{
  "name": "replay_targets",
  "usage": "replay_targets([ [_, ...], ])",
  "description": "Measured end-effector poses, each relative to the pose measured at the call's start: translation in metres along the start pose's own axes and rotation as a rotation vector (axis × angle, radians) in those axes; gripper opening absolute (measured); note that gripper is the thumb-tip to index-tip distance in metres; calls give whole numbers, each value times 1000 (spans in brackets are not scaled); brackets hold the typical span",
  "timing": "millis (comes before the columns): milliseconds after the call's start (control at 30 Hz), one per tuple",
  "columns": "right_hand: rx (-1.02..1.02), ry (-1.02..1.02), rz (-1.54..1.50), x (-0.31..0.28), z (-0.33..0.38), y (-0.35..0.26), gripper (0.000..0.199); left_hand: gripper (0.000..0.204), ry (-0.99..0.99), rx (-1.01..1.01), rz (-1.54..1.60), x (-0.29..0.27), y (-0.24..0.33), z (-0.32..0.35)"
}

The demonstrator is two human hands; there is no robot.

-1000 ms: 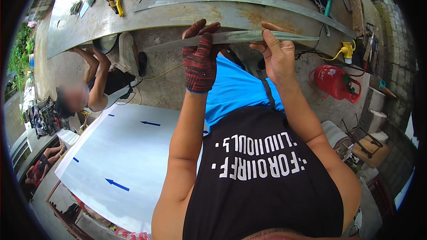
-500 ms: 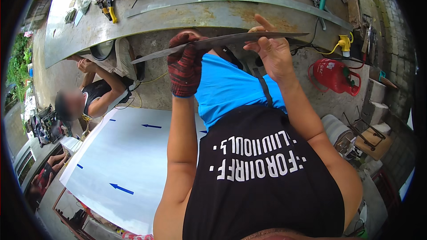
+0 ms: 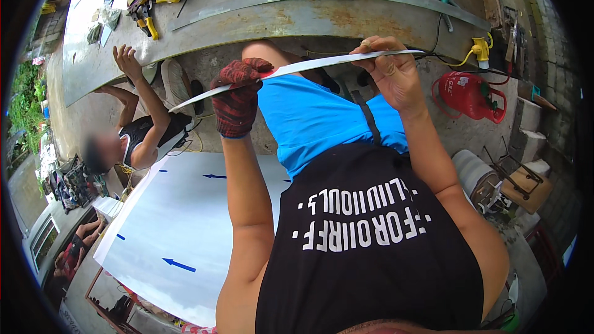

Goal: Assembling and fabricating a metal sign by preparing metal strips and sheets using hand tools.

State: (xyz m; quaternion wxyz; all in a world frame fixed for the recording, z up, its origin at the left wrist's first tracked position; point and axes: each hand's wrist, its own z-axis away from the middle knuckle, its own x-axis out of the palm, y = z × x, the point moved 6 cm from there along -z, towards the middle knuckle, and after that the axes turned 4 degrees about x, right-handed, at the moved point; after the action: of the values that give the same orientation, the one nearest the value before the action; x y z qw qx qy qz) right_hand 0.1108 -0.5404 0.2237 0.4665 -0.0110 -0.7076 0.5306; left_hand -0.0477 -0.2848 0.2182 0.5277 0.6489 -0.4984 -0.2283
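- Both hands have drawn the long metal strip (image 3: 322,64) back from the workbench (image 3: 309,21); a second ago it lay against the bench's front edge, and now it is held in the air over the blue shorts (image 3: 322,117).
- Left hand (image 3: 238,96), in a red-and-black knit glove, is closed around the strip, with the fingers wrapped over its top edge and the thumb beneath.
- Past those gloved fingers the strip tapers to a point that reaches toward the crouching person (image 3: 139,133).
- Right hand (image 3: 393,71), bare, pinches the strip's other end: the fingertips curl over it from above, and a short length sticks out beyond them toward the red gas canister (image 3: 467,96).
- Between the two grips the strip runs nearly straight, tilted lower on the gloved side than half a second ago.
- Beyond the fingers, the crouching person has an open hand (image 3: 127,59) up at the bench's edge; earlier that arm was lower.
- Below the gloved forearm lies a white sheet (image 3: 179,222) marked with blue arrows.
- Yellow-handled tools (image 3: 148,18) lie on the bench, well apart from both hands.
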Motion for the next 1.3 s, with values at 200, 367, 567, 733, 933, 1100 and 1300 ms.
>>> replay_targets([
  [200, -16, -89, 11, 2, -2, -5, 25, 17, -54, 28, -139, 5, 10, -6],
  [367, -30, 3, 80, 0, -4, -2, 29, 21, 67, -75, 140, 27, 1, -4],
  [567, -71, 112, 208, 10, -11, 9, 34, 43, 196, -290, 224, 58, -21, 2],
  [733, -59, 159, 217, 20, -13, 13, 28, 44, 204, -284, 185, 83, -24, -3],
  [933, -62, 272, 147, 27, -11, 18, 26, 39, 346, -287, 36, 102, -23, -4],
  [1100, -100, 320, 233, 31, -10, 19, 26, 37, 390, -243, -32, 101, -20, -4],
  [1300, -115, 310, 323, 32, -10, 16, 29, 34, 412, -271, 54, 98, -27, -3],
])
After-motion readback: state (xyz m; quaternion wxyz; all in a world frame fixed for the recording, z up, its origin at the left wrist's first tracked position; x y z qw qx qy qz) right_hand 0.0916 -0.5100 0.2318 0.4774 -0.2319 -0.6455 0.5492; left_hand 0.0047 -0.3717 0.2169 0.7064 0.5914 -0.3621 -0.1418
